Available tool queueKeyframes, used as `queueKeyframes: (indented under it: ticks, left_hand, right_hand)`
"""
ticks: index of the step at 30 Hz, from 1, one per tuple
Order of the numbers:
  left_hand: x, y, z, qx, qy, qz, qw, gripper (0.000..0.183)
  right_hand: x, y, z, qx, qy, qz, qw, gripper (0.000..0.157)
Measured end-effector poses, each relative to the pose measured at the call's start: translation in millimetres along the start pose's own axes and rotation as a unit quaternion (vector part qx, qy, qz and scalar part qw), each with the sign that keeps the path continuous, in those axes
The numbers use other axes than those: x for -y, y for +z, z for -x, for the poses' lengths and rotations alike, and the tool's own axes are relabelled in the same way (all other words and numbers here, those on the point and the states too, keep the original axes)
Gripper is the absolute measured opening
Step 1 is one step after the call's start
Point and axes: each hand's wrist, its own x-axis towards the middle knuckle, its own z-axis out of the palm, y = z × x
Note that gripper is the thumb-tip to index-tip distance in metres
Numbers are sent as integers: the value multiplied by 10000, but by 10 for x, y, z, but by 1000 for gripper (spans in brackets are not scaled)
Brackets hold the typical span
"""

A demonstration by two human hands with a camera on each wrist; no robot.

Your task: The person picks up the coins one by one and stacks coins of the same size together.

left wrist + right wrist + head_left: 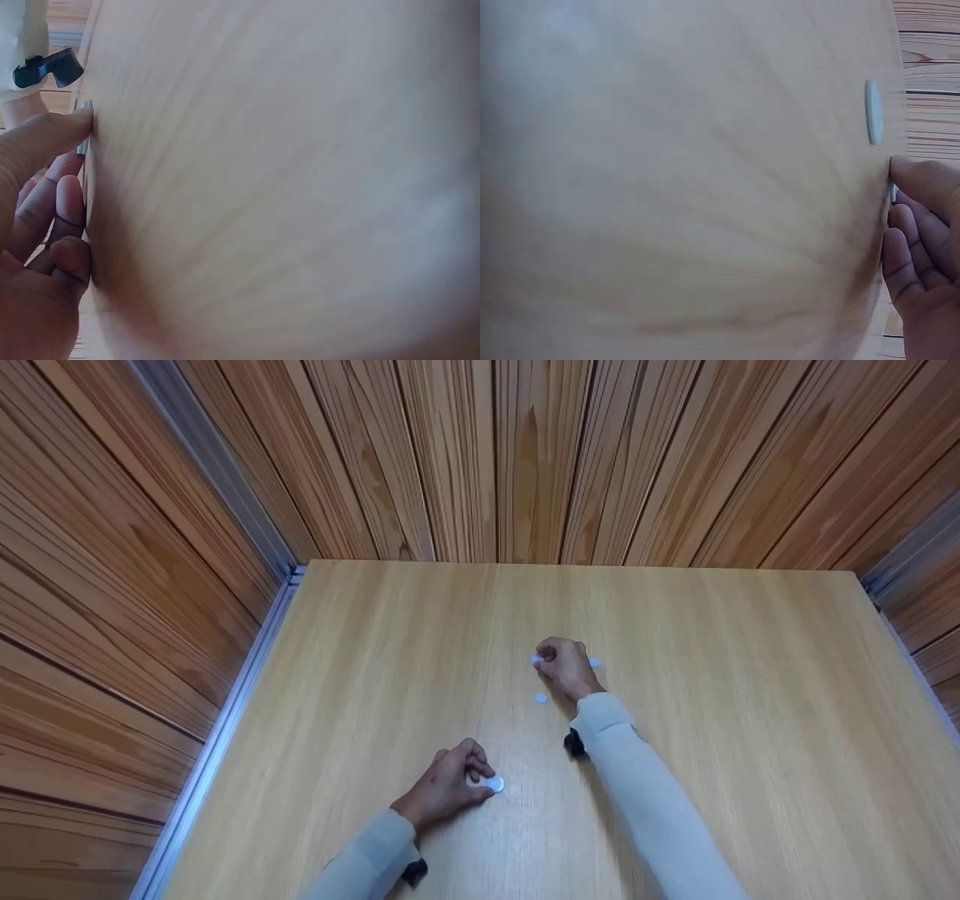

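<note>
White round discs (541,698) on a pale wood-grained tabletop (375,660): the left hand (448,781) pinches one, the right hand (566,666) another farther back.
The left wrist view turns the left hand's disc edge-on, while the right wrist view shows a loose disc's smooth, rounded rim. In the head view the right hand partly hides one loose disc; another lies beside its wrist. Brown plank walls (525,457) stand around the tabletop.

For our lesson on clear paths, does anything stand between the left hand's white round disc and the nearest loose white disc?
Nothing visible does: only bare pale wooden tabletop lies between the white round disc in the left hand and the loose white disc.
</note>
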Motion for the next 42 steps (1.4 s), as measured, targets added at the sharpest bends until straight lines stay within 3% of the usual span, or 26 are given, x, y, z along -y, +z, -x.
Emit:
queueKeyframes:
  ticks: [14, 21, 34, 42]
  left_hand:
    - [-19, -14, -7, 49, -236, 39, 9997, 34]
    - [-3, -12, 20, -54, 146, -117, 9998, 35]
    - [9, -14, 24, -32, 326, 14, 9995, 33]
    - [21, -2, 30, -5, 192, 140, 9997, 34]
  right_hand:
    - [18, -12, -5, 47, -90, 307, 9995, 20]
    - [3, -50, 10, -15, -530, 573, 9969, 12]
    - [57, -111, 89, -225, -256, -31, 9994, 15]
    - [24, -139, 174, -391, -5, -453, 9982, 14]
